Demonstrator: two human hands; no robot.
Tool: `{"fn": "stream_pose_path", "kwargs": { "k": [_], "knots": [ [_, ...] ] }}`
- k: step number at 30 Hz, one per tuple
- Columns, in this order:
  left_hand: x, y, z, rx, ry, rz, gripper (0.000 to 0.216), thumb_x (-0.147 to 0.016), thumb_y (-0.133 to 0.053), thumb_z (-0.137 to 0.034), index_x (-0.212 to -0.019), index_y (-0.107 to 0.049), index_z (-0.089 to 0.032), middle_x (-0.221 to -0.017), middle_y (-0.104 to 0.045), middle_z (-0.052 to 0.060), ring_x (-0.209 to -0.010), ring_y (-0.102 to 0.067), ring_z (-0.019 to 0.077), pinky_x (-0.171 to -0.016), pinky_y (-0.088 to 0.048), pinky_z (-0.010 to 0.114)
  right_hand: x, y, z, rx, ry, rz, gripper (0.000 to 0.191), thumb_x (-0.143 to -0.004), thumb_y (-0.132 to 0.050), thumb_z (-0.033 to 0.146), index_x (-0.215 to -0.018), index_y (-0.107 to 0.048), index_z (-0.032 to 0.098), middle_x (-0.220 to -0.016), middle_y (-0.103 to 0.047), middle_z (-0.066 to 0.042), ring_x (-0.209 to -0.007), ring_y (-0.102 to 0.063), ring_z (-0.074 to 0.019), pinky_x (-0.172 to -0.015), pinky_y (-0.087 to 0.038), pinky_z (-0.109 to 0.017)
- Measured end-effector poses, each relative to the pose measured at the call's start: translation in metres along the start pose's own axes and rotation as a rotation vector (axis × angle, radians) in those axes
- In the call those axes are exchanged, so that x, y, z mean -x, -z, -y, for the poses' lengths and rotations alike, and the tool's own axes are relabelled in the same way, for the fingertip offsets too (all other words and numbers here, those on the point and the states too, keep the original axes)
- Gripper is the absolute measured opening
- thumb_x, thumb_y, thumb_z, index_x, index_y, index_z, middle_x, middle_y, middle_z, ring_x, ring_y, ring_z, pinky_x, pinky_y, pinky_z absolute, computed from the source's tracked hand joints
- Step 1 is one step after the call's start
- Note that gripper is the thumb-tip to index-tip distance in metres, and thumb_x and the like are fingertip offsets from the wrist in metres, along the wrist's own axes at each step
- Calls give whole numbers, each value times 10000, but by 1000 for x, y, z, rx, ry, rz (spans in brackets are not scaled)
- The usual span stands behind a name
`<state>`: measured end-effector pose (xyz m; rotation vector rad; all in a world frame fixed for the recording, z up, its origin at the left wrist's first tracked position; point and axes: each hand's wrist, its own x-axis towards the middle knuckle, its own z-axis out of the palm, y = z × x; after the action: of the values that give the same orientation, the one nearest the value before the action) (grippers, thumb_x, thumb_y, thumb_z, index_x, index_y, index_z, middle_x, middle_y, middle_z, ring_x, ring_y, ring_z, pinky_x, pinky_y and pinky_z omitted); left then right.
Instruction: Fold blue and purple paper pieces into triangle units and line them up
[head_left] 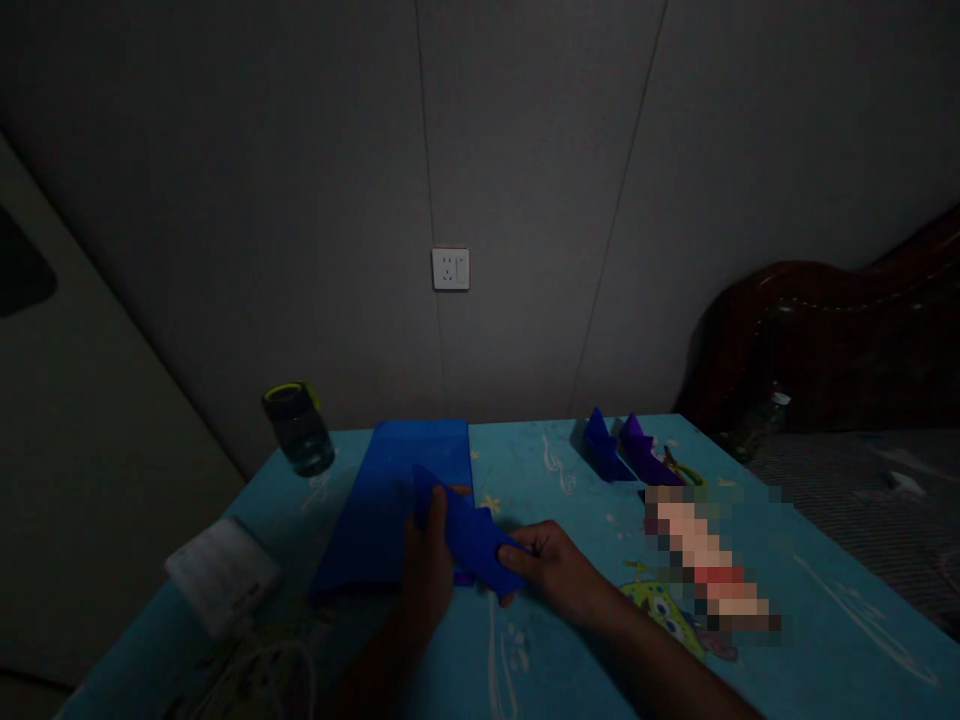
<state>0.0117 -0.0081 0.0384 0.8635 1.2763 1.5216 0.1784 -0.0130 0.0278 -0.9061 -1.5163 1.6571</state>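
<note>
A blue folded paper boat (pixel 474 535) is held between both hands above the table, slanting down to the right. My left hand (pixel 431 535) is closed around its left end, thumb on the near face. At the right end, my right hand (pixel 551 565) pinches the paper between thumb and fingers. Below and behind the left hand lies a flat blue folder or sheet stack (pixel 375 500). Two more folded boats, one blue (pixel 604 450) and one purple (pixel 645 450), stand at the back right.
A dark water bottle (pixel 300 430) stands back left. Nearer, a white box-like device (pixel 223 575) has a cable. Scissors (pixel 682 470) lie beside the purple boat, a pixelated item (pixel 709 565) in front of them. The patterned blue tablecloth (pixel 555 640) covers the table; a wall is behind.
</note>
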Motion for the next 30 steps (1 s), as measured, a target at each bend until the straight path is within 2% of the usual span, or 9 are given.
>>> {"fn": "stream_pose_path", "kwargs": {
  "k": [3,6,8,15,19,24,26,28,30],
  "knots": [
    [1,-2,11,-8,50,58,588,-751,-562,-690,-949,-694,-153,-646,-611,13,-491,-533,132,-425,-415,230,-3,-5,-2,-37,25,-25,530,-783,-649,625,-755,-724,101,-669,-674,-53,-549,-594,-132,-576,-492,-263],
    [1,-6,21,-49,64,229,564,-715,-634,-660,-879,-706,-126,-483,-529,-24,-406,-455,112,-408,-364,225,-4,-6,4,-54,66,-20,536,-802,-618,638,-847,-734,116,-726,-695,-67,-600,-625,-153,-616,-515,-286],
    [1,-9,22,-39,56,307,563,-723,-641,-647,-891,-709,-113,-498,-564,-3,-424,-484,122,-428,-374,230,-3,-3,9,-4,71,-1,553,-822,-585,648,-881,-729,118,-717,-695,-66,-596,-633,-153,-608,-503,-278],
    [-2,-7,8,60,122,130,567,-695,-633,-689,-825,-665,-138,-580,-563,-23,-466,-470,88,-441,-345,190,5,6,18,201,40,-62,545,-873,-526,620,-793,-716,115,-733,-723,-93,-653,-651,-165,-642,-465,-282],
    [-2,-5,8,51,116,137,525,-728,-615,-673,-797,-632,-153,-539,-492,-57,-446,-430,75,-430,-323,182,3,-2,12,224,58,-162,560,-883,-503,615,-698,-696,122,-638,-707,-87,-604,-646,-178,-643,-474,-303],
    [-9,-6,18,23,72,135,490,-775,-584,-648,-834,-591,-161,-484,-386,-97,-399,-379,69,-395,-308,183,0,-4,3,227,49,-245,552,-881,-508,612,-732,-698,115,-638,-699,-76,-602,-636,-185,-632,-466,-298],
    [-12,-6,21,17,43,140,490,-777,-605,-621,-965,-591,-168,-559,-492,-70,-458,-476,92,-418,-370,189,1,-2,3,293,68,-304,530,-896,-498,591,-766,-703,120,-660,-695,-66,-619,-624,-186,-606,-446,-281],
    [-13,-6,22,35,27,175,541,-780,-629,-579,-1155,-555,-195,-800,-644,6,-664,-623,141,-512,-476,210,4,0,5,421,112,-332,482,-916,-493,552,-837,-713,130,-718,-703,-63,-658,-625,-194,-603,-432,-276],
    [-13,-7,22,65,28,227,569,-785,-652,-522,-1251,-515,-225,-1079,-670,69,-920,-667,189,-671,-544,250,6,-1,8,569,160,-303,420,-928,-499,505,-935,-719,148,-784,-716,-59,-690,-636,-202,-636,-433,-283]
  ]
}}
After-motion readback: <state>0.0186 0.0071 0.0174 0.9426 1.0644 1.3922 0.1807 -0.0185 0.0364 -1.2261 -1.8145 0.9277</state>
